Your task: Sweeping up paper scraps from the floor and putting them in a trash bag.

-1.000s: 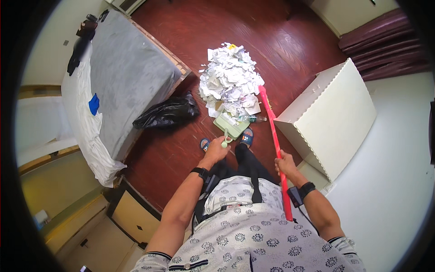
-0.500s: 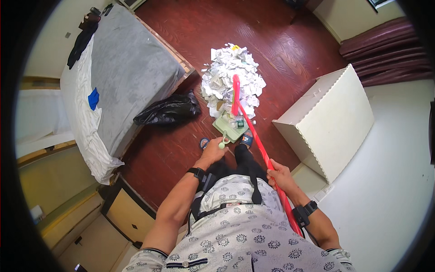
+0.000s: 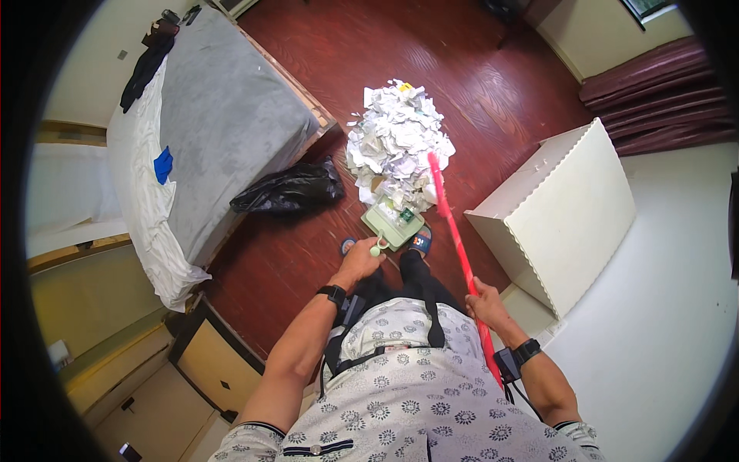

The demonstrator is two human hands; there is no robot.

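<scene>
My left hand (image 3: 362,260) is closed round the handle of a pale green dustpan (image 3: 395,234), which is down by my feet. Some white scraps and a small dark green piece lie in the pan. In my right hand (image 3: 488,302) is the red handle of a broom (image 3: 456,239), running up along my right side. The broom's red head is at the right edge of a large heap of white paper scraps (image 3: 396,135). That heap spreads over the floor just beyond the dustpan, with a yellow bit near its far end.
A black plastic bag (image 3: 292,187) lies left of the heap, against a bed with a grey mattress (image 3: 223,100). To the right stands a white cabinet (image 3: 554,215) with scalloped edges. A purple curtain (image 3: 654,92) hangs at the far right above the dark red wooden floor (image 3: 493,100).
The broom head has swung right, from the middle of the heap to its right edge. My right hand has shifted slightly right. My left hand still holds the dustpan.
</scene>
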